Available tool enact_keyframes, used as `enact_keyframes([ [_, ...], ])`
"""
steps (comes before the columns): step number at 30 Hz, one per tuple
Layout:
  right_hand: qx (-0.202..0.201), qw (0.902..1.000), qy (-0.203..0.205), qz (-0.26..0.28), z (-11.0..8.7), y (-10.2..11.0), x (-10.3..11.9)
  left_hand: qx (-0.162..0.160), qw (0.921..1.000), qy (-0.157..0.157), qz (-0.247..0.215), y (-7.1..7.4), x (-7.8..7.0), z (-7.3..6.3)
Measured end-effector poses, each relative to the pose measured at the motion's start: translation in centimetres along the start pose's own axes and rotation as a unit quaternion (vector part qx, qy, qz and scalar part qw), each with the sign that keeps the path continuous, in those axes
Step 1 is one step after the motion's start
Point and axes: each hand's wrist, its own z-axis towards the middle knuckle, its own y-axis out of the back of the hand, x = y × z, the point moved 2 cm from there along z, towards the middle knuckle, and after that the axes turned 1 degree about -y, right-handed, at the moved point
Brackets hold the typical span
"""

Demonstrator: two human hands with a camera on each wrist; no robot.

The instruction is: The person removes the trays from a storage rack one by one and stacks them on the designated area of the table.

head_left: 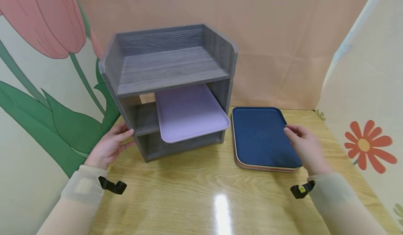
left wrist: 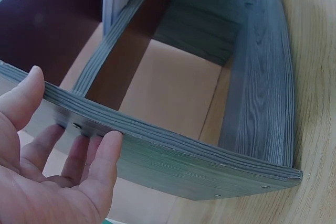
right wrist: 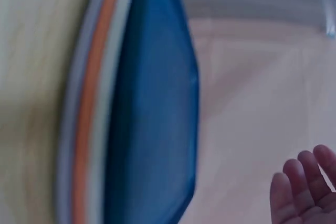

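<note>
A grey wood-grain shelf unit (head_left: 163,69) stands on the table. From its middle level a lilac tray (head_left: 192,114) juts out over the front. My left hand (head_left: 110,144) rests at the unit's left side panel; in the left wrist view its fingertips (left wrist: 107,148) touch the outer face, with the thumb up by the front edge. To the right of the unit lies a stack of trays, the dark blue tray (head_left: 262,137) on top. My right hand (head_left: 303,146) hovers at that stack's right edge with loosely bent fingers, holding nothing.
Beneath the blue tray show the rims of a whitish tray (right wrist: 113,93), an orange tray (right wrist: 89,114) and a greyish-purple tray (right wrist: 68,145). The wooden table (head_left: 176,196) is bounded by a peach backdrop (head_left: 277,46) behind and flower-printed panels on both sides.
</note>
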Motion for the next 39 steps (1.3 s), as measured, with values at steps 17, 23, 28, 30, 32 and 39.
enact_keyframes([
  [17, 0.139, 0.9892, 0.046, 0.011, 0.0, -6.0, 9.3, 0.003, 1.0000, -0.003, -0.001, -0.1, -0.1, 0.0],
  [23, 0.152, 0.9871, 0.037, 0.034, 0.2, -8.0, 10.6, 0.002, 1.0000, -0.003, -0.004, -0.1, -0.2, -0.1],
  [28, 0.169, 0.9832, 0.011, 0.068, 0.4, -9.6, 11.1, -0.002, 1.0000, -0.004, -0.003, -0.1, -0.3, -0.3],
  [30, 0.171, 0.9817, -0.003, 0.083, 0.4, -10.1, 11.1, -0.002, 1.0000, -0.003, -0.002, -0.1, -0.3, -0.3],
  [32, 0.171, 0.9801, -0.016, 0.099, 0.4, -10.6, 11.0, -0.002, 1.0000, -0.004, -0.002, -0.1, -0.2, -0.2],
  [39, 0.172, 0.9771, -0.034, 0.121, 0.4, -11.3, 11.1, -0.001, 0.9999, -0.015, -0.001, -0.2, -0.1, -0.1],
])
